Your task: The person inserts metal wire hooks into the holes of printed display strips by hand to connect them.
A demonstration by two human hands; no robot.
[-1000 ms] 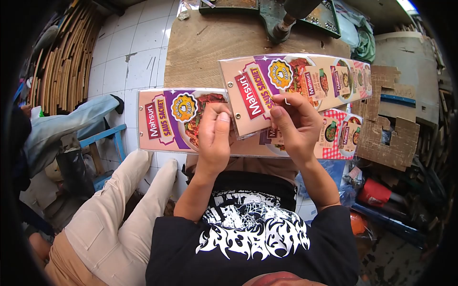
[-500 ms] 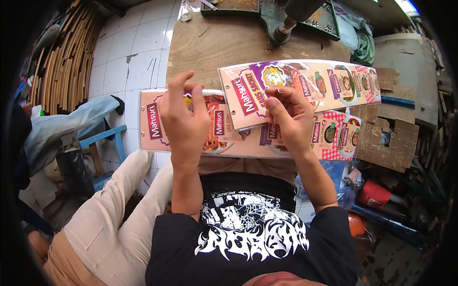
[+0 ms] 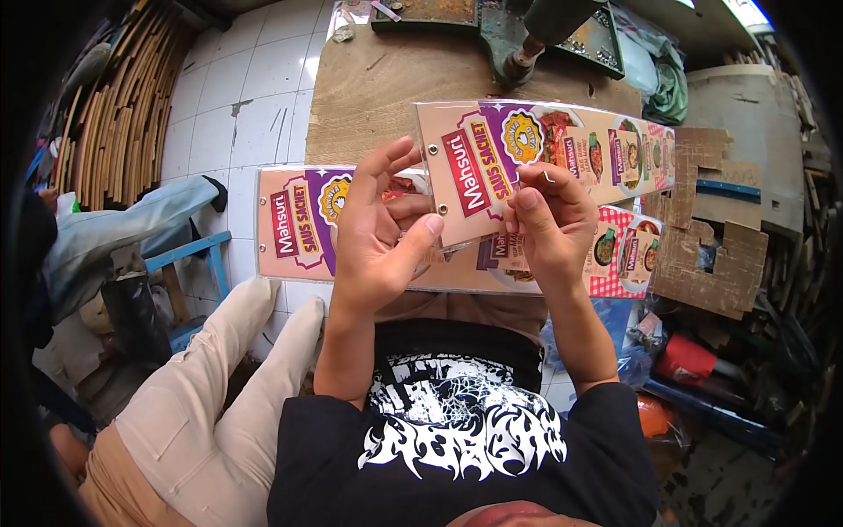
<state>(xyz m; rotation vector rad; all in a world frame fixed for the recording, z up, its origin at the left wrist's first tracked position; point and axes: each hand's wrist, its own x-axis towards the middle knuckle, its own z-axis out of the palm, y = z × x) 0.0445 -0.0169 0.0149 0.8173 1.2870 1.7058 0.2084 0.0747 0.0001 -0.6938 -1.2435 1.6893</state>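
My left hand [image 3: 378,233] is open beside the left end of the upper Mahsuri sign strip [image 3: 457,180], thumb and fingers apart. Two metal eyelets show along that end. My right hand [image 3: 553,215] is in front of the strip's lower edge, thumb and index finger pinched on a thin, shiny, wire-like piece [image 3: 518,186] too small to make out well. The upper strip slants across a second Mahsuri strip [image 3: 299,220], which lies below and is partly hidden by both hands. Both are long, printed and plastic-covered.
Behind the strips is a wooden tabletop [image 3: 395,97] with a metal press [image 3: 527,53] and trays of small metal parts [image 3: 601,44]. Cut cardboard [image 3: 711,263] lies at the right. Another person's legs [image 3: 202,413] are at the left, near a blue stool frame [image 3: 215,255].
My left hand has turned and moved right, toward the eyelets. The upper strip has shifted and tilted, its right end farther left. My right hand has moved slightly right, still pinched.
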